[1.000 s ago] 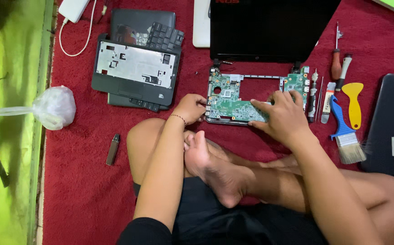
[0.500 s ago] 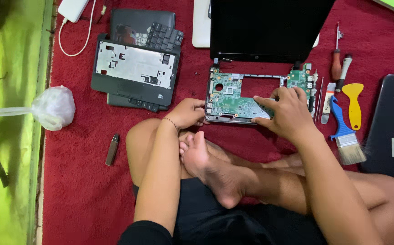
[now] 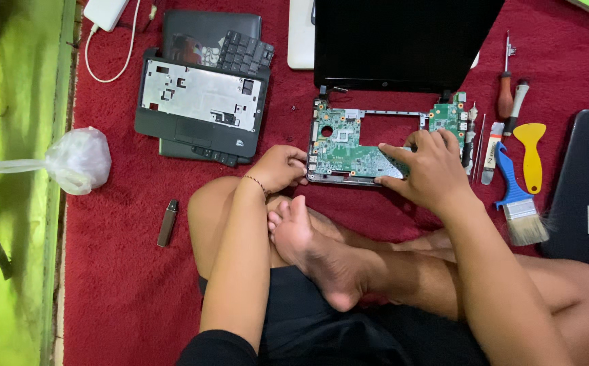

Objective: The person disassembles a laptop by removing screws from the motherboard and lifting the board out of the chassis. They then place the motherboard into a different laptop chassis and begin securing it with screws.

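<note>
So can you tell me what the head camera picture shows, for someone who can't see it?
A person sitting cross-legged on a red carpet has both hands on an opened laptop: the left hand grips its near-left corner, the right hand rests on the green circuit board. A brush, screwdrivers and a removed keyboard frame lie around.

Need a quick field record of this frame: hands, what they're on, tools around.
left hand: left hand grips the near left corner of the laptop base
right hand: right hand lies flat on the green circuit board
screen: black laptop screen open, behind the board
left of base: removed palmrest cover, inside face up
right of base: screwdrivers, yellow pry tool, blue brush
surface: red carpet
</note>
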